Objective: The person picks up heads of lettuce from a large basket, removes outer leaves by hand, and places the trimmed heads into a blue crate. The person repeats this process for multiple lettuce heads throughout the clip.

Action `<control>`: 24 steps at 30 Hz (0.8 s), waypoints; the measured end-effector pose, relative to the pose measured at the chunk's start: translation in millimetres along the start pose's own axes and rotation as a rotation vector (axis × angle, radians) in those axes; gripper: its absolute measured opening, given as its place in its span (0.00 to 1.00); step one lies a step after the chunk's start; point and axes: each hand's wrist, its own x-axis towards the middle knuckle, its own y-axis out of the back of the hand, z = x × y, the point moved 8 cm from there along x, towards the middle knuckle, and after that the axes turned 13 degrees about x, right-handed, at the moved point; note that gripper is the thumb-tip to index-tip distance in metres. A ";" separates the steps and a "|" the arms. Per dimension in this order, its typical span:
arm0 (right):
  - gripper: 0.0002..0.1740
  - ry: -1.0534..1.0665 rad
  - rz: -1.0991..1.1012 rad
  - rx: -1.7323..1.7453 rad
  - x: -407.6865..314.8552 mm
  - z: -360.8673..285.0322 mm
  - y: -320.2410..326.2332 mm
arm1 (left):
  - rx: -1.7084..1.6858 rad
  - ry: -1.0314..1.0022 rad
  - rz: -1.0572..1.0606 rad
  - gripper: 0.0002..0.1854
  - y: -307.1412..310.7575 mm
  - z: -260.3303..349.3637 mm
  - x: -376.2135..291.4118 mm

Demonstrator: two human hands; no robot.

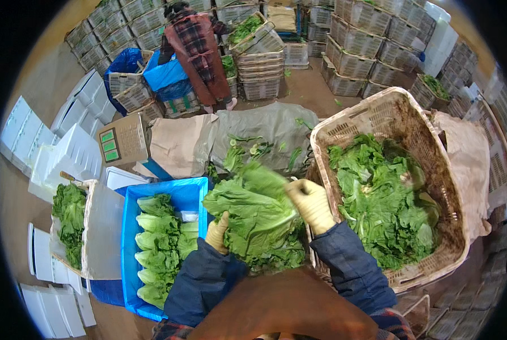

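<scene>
A large head of leafy lettuce [253, 204] is in front of me, with my gloved left hand [218, 233] gripping its lower left side. My gloved right hand [310, 202] is at its right edge, fingers curled by a blurred leaf; whether it pinches that leaf is unclear. Under the head lie more loose green leaves [279, 255]. On the left, a blue-lined box [124, 238] holds several trimmed lettuce heads [153, 240] in rows. A dirty plastic crate [453, 191] stands tilted on the right, with many loose lettuce leaves [380, 204] inside.
Beyond my hands, a plastic-covered surface [262, 123] bears leaf scraps. A scale display [124, 138] stands at back left. White foam boxes [73, 157] and a box of greens [85, 229] are at far left. A person in an apron [198, 55] stands among stacked crates [259, 76].
</scene>
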 end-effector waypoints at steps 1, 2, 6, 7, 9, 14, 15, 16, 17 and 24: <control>0.12 -0.168 0.077 0.189 1.1 17.5 10.8 | -0.073 0.028 -0.023 0.37 -8.5 -7.2 -2.3; 0.12 -0.213 0.183 0.405 1.2 26.3 23.8 | -0.156 0.054 -0.075 0.37 -18.9 -12.0 -3.3; 0.17 -0.405 0.449 0.270 -3.3 52.2 70.6 | -0.551 0.052 -0.365 0.40 -74.0 -15.5 -8.8; 0.19 -0.387 0.434 0.110 -8.1 51.3 74.6 | -0.579 0.052 -0.403 0.43 -84.4 -15.6 -8.8; 0.43 -0.278 0.260 0.082 -17.1 47.8 61.2 | -0.681 0.062 -0.350 0.40 -93.3 -17.4 -3.4; 0.62 0.007 -0.273 0.413 -28.9 28.9 19.5 | -0.551 0.129 -0.359 0.36 -120.0 -25.3 18.0; 0.58 -0.052 -0.238 0.504 -23.8 36.8 25.0 | -0.548 0.172 -0.404 0.35 -129.9 -25.7 22.1; 0.54 -0.232 -0.235 0.713 -18.0 52.7 25.6 | -0.350 0.253 -0.281 0.40 -125.5 -31.6 27.2; 0.50 -0.361 -0.170 0.933 -12.2 66.9 29.4 | 0.044 0.150 -0.156 0.41 -117.3 -20.9 33.6; 0.42 -0.397 -0.161 1.135 -17.2 89.9 29.9 | 1.148 -0.545 0.232 0.68 -146.5 105.9 1.5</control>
